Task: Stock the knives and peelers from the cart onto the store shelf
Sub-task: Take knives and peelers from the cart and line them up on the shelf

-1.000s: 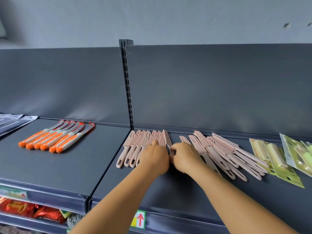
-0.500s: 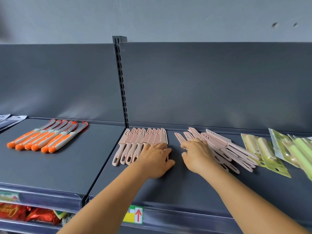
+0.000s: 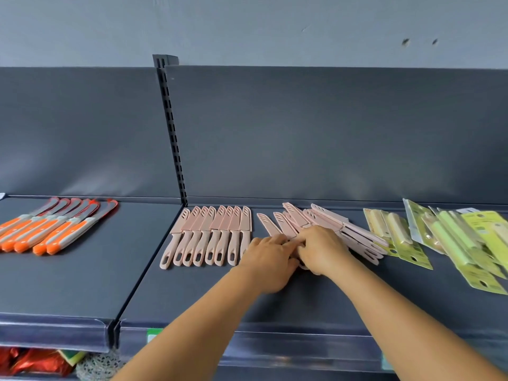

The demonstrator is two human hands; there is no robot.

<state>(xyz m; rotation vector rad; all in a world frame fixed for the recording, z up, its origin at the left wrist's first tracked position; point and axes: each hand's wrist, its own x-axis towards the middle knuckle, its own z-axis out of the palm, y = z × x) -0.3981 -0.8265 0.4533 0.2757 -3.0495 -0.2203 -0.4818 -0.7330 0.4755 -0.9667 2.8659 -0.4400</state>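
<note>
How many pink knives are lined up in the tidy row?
8, side by side in the neat row of pink knives just right of the shelf divider. The rightmost handle is partly hidden by the left hand; the loose pile beyond isn't counted.

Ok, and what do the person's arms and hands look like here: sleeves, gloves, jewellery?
Both forearms are bare to the frame's lower edge; no sleeve shows. The left hand and right hand wear no gloves, and no watch, bracelet or ring is visible.
</note>
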